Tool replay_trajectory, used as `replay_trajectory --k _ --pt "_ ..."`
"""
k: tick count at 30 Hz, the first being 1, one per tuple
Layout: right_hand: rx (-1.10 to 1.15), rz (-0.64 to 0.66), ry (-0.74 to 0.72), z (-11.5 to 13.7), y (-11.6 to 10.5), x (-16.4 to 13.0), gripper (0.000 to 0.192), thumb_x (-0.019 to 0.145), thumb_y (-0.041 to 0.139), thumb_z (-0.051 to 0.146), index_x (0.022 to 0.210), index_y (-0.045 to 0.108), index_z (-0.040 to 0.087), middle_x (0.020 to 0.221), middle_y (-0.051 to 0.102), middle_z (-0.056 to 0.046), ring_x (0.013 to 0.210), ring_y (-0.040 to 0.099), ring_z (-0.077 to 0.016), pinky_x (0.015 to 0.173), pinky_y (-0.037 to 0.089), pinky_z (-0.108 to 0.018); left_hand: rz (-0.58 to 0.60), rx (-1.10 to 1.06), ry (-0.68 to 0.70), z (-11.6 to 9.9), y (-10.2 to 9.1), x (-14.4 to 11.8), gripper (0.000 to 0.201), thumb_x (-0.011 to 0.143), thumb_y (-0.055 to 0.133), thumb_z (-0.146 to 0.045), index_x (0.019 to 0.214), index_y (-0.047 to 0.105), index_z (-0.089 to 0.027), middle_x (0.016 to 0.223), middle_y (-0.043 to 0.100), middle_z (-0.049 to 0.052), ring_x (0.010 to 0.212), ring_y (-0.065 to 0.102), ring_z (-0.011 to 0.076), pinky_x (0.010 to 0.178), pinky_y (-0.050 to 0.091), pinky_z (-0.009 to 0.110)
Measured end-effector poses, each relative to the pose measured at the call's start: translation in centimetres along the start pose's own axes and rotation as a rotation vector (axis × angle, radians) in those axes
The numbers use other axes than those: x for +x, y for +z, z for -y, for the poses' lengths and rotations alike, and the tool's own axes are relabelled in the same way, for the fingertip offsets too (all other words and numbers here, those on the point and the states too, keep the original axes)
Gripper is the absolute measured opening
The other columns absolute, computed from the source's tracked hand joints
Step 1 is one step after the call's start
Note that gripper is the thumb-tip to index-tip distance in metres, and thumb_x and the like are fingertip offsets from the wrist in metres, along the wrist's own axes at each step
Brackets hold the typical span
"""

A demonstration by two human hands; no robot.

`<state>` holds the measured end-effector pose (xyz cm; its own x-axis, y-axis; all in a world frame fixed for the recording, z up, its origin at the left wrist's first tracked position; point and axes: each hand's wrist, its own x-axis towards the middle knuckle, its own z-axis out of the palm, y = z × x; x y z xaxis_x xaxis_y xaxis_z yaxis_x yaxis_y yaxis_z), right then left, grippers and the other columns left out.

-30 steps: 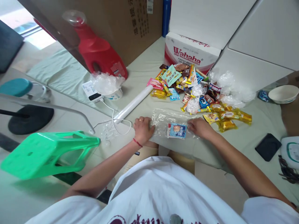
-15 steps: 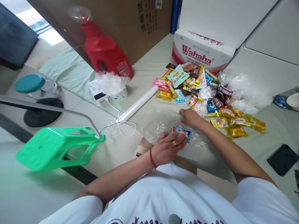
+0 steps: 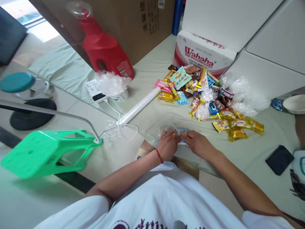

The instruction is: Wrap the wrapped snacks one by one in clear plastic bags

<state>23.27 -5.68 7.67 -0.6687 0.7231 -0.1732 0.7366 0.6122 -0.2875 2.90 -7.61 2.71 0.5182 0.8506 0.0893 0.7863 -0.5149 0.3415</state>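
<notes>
Pretty cluttered spot, honestly. Pale green sheet (image 3: pixel 71 73) is spread over the surface, with a big brown cardboard box (image 3: pixel 133 22) standing at the back and a white Wahaha carton (image 3: pixel 202 55) right beside it. White boxes (image 3: pixel 269 47) are stacked on the right. A red jug (image 3: pixel 105 51) leans against the cardboard. Off to the left the light tiled floor (image 3: pixel 21 200) shows, with a green plastic stool (image 3: pixel 47 152) tipped on its side and a black round base (image 3: pixel 32 113) near it. Daylight is coming in at the top left corner.
</notes>
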Motion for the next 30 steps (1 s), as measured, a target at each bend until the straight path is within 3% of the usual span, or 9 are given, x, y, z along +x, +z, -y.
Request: replay_trajectory --k 3,5,9,12,15,19,22,27,30 --pt "0.049 -0.053 -0.022 0.5 3.2 -1.1 0.053 0.098 0.045 0.004 0.146 0.057 0.022 0.112 0.064 -0.012 0.099 0.056 -0.0234 0.087 0.044 -0.033 -0.046 -0.195 0.014 1.8 -0.3 -1.3 0.027 0.093 0.052 -0.017 0.090 0.078 -0.026 0.092 0.070 0.009 0.098 0.058 0.0262 0.085 0.043 0.044" --pt "0.081 -0.073 -0.043 0.5 4.2 -1.4 0.060 0.095 0.046 0.001 0.150 0.055 0.024 0.115 0.061 -0.013 0.101 0.054 -0.0243 0.091 0.045 -0.036 -0.201 -0.356 -0.061 3.4 -0.6 -2.2 0.031 0.094 0.046 -0.018 0.087 0.076 -0.024 0.092 0.070 0.008 0.098 0.059 0.0242 0.090 0.046 0.043" --pt "0.152 -0.093 -0.088 0.6 3.8 -2.0 0.052 0.096 0.055 0.012 0.147 0.060 0.025 0.112 0.058 -0.013 0.098 0.052 -0.0244 0.087 0.046 -0.037 -0.510 -0.410 -0.544 5.7 -1.3 -2.3 0.043 0.101 0.031 -0.026 0.111 0.073 -0.019 0.114 0.069 0.013 0.113 0.057 0.0264 0.104 0.044 0.048" --pt "0.205 -0.122 -0.088 0.8 3.2 -2.2 0.043 0.098 0.059 0.023 0.141 0.065 0.026 0.111 0.058 -0.013 0.095 0.052 -0.0237 0.086 0.047 -0.038 -0.294 -0.283 -0.620 5.6 -2.2 -1.6 0.037 0.097 0.050 -0.041 0.116 0.072 -0.019 0.136 0.062 0.016 0.130 0.049 0.0349 0.108 0.040 0.055" --pt "0.233 -0.149 -0.081 0.9 3.2 -2.1 0.040 0.098 0.060 0.025 0.137 0.068 0.026 0.110 0.059 -0.012 0.095 0.052 -0.0238 0.086 0.048 -0.039 -0.009 -0.281 -0.517 4.5 -3.9 -1.4 0.020 0.085 0.066 -0.037 0.088 0.073 -0.018 0.119 0.069 0.015 0.118 0.057 0.0352 0.095 0.047 0.048" --pt "0.238 -0.151 -0.077 1.4 3.4 -1.7 0.036 0.098 0.060 0.022 0.132 0.072 0.024 0.113 0.059 -0.014 0.101 0.053 -0.0267 0.090 0.049 -0.042 0.178 -0.795 -0.532 2.1 -5.6 -0.5 0.023 0.090 0.056 -0.037 0.077 0.061 -0.019 0.066 0.063 0.002 0.064 0.062 0.0172 0.061 0.046 0.027" --pt "0.271 -0.169 -0.061 1.7 3.5 -2.1 0.033 0.096 0.060 0.019 0.126 0.073 0.020 0.123 0.059 -0.016 0.112 0.053 -0.0302 0.096 0.049 -0.046 0.205 -1.158 -0.556 -0.3 -4.6 1.5 0.029 0.094 0.046 -0.038 0.091 0.066 -0.017 0.071 0.068 0.003 0.059 0.064 0.0160 0.053 0.044 0.025" --pt "0.518 -0.285 -0.085 -0.2 3.4 -4.8 0.028 0.099 0.052 0.021 0.119 0.072 0.025 0.123 0.066 -0.011 0.113 0.059 -0.0255 0.098 0.050 -0.043 0.112 -0.576 -0.393 -3.3 -1.2 3.6 0.033 0.091 0.048 -0.015 0.105 0.077 -0.020 0.104 0.076 0.010 0.090 0.070 0.0215 0.081 0.053 0.032" --pt "0.407 -0.535 0.267 -2.1 3.7 -5.5 0.027 0.102 0.052 0.031 0.119 0.071 0.023 0.113 0.066 -0.011 0.109 0.058 -0.0263 0.099 0.048 -0.044 0.173 -0.253 -0.309 -4.1 -0.4 3.2 0.037 0.093 0.049 -0.012 0.112 0.077 -0.025 0.114 0.072 0.010 0.094 0.070 0.0229 0.082 0.052 0.034"
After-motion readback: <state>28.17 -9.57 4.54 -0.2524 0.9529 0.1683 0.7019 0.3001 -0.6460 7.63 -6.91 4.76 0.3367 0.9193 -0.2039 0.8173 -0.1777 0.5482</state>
